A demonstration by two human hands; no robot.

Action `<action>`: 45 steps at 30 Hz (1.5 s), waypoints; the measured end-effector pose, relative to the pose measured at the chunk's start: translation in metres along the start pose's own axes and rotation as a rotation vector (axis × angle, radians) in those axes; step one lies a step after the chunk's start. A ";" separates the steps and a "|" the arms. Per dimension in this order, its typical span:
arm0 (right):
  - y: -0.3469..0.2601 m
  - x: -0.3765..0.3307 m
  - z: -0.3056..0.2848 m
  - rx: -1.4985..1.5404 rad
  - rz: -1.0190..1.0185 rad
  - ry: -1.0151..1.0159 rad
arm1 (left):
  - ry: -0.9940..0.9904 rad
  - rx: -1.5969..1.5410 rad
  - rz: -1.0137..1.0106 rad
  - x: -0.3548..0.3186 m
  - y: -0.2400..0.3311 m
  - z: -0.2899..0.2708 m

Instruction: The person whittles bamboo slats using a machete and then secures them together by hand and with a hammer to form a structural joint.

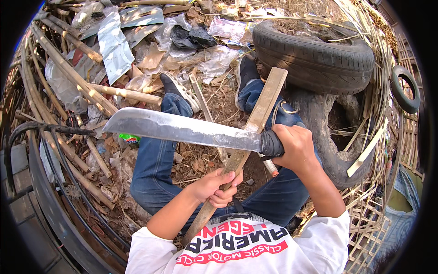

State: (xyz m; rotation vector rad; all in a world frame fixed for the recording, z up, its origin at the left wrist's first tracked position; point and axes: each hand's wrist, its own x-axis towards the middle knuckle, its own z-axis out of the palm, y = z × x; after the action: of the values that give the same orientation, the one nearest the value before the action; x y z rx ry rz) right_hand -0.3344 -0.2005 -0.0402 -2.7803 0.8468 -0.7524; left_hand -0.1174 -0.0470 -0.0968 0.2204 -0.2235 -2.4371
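Observation:
My right hand is closed around the black-wrapped handle of a machete. Its broad, worn grey blade points left and crosses above or against a wooden slat; I cannot tell whether they touch. My left hand grips that slat below the blade, fingers wrapped round it. The slat slants from near my white shirt up to the right, over my jeans. A second, thinner wooden strip lies on the ground between my legs, partly hidden under the blade. Beside the machete handle, a cut stick end shows below my right hand.
A large tyre lies at the upper right, with a torn tyre below it. Bamboo poles are heaped on the left, by a dark curved metal frame. Plastic scraps and a black bag litter the ground ahead.

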 end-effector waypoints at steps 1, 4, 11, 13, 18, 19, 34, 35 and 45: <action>0.003 0.004 -0.001 0.012 -0.051 0.042 | 0.003 -0.010 -0.006 -0.001 0.001 0.003; 0.053 0.016 0.001 -0.173 0.072 0.088 | 0.090 -0.025 0.100 -0.010 0.005 0.004; 0.047 0.011 -0.006 -0.163 0.058 0.058 | 0.065 -0.030 0.002 -0.007 -0.006 0.003; 0.080 0.023 -0.001 -0.192 0.340 0.142 | 0.063 0.019 -0.004 -0.018 -0.011 -0.006; 0.041 0.000 0.004 -0.031 0.413 0.023 | 0.011 0.056 0.010 -0.001 -0.005 0.004; 0.032 0.001 0.004 -0.064 0.377 -0.010 | 0.072 0.029 0.040 -0.002 0.003 -0.006; -0.031 -0.045 0.003 0.448 0.616 0.140 | 0.790 0.836 0.104 -0.025 0.004 0.036; -0.034 -0.043 0.003 0.391 0.545 0.091 | 0.785 0.845 0.091 -0.023 0.001 0.037; 0.002 -0.025 0.003 0.013 0.132 -0.078 | 0.947 1.410 0.235 -0.010 -0.019 0.043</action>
State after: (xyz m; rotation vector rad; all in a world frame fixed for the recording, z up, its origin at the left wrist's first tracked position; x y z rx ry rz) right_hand -0.3515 -0.1884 -0.0533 -2.6913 0.9947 -0.6212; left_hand -0.1310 -0.0220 -0.0578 1.7131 -1.3428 -1.2955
